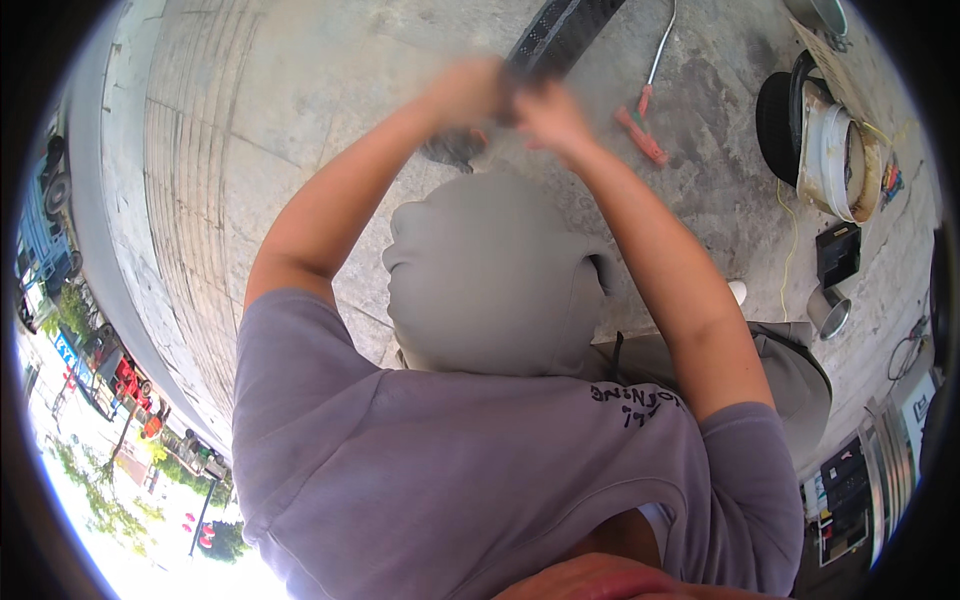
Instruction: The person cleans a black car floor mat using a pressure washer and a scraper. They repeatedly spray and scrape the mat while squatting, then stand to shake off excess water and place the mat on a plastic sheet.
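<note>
Both of my hands are raised beyond my knee at the top middle and are blurred. My left hand [472, 90] and my right hand [551, 112] meet at a dark piece that joins or overlaps the near end of a black, textured strip-like object [566, 34]. The blur hides how the fingers sit on it. Below my left hand a dark, crumpled-looking item [456, 147] with a bit of orange lies on the concrete. To the right of my right hand lies a metal-shafted tool [645, 120] with a red grip.
A black tyre [778, 127] and a stained whitish bucket [836, 161] stand at the right. Nearer are a black tray [838, 253], a metal cup [828, 311] and a yellow cord [789, 255]. Vehicles and a road show at the far left.
</note>
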{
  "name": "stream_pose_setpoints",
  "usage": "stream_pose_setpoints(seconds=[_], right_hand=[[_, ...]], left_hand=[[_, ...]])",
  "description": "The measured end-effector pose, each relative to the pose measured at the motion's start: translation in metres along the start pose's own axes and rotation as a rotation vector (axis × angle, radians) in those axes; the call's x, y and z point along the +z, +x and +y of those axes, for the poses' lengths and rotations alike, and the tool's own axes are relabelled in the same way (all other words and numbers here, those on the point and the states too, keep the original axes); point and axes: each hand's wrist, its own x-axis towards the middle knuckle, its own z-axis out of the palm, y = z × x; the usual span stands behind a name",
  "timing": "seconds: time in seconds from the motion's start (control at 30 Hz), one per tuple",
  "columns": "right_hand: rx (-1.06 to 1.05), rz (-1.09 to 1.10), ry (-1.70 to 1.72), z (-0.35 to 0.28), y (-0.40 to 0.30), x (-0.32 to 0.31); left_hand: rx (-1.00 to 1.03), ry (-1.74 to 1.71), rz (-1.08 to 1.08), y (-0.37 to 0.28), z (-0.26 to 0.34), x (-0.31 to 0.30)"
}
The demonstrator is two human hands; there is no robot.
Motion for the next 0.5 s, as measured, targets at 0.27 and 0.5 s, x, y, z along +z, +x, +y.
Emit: stream_pose_setpoints(seconds=[0.27, 0.5], right_hand=[[-0.18, 0.238, -0.235, 0.009, 0.006, -0.023], [-0.15, 0.021, -0.338, -0.001, -0.008, -0.044]], left_hand=[[-0.064, -0.074, -0.028, 0.007, 0.009, 0.019], [-0.011, -0.074, -0.107, 0.008, -0.013, 0.014]])
